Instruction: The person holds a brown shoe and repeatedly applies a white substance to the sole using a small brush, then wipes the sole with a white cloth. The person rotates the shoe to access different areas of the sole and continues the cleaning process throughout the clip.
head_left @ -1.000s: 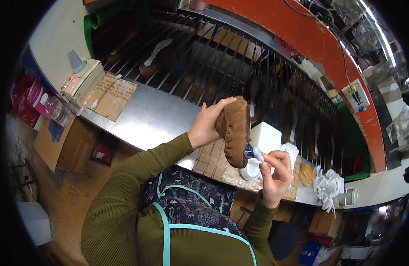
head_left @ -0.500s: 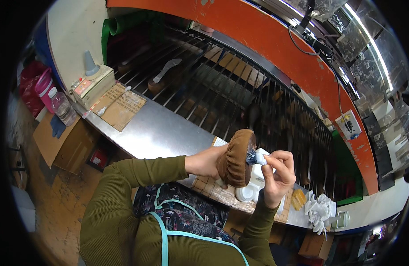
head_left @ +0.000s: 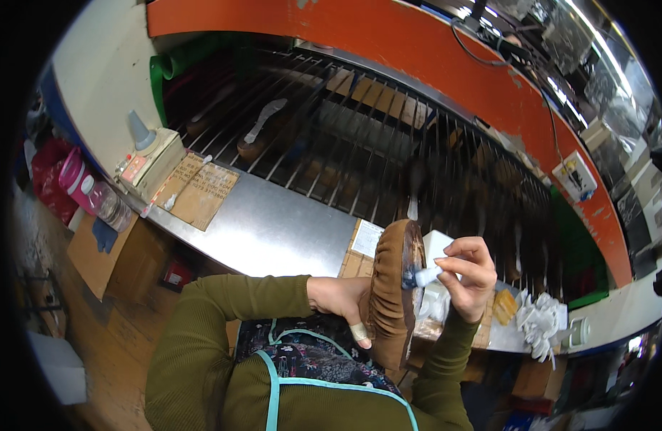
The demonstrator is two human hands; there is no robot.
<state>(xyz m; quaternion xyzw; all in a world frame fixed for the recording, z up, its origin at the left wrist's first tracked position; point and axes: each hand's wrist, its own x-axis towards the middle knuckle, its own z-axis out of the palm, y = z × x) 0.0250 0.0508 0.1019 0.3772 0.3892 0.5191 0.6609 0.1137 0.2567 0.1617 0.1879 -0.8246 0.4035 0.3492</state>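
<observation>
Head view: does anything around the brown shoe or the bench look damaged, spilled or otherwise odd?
Little stands out. A pale bandage wraps one finger of the left hand holding the brown shoe. A heap of white rags lies loose at the bench's right end. No spill shows.

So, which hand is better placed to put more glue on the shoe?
Probably the right hand: its fingers already pinch the small white applicator, tip at the brown shoe. The left hand is occupied holding that shoe up.

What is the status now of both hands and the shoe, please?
Left hand grips brown shoe, sole side toward the right. Right hand pinches small white applicator against the shoe. Nothing blocking.
</observation>
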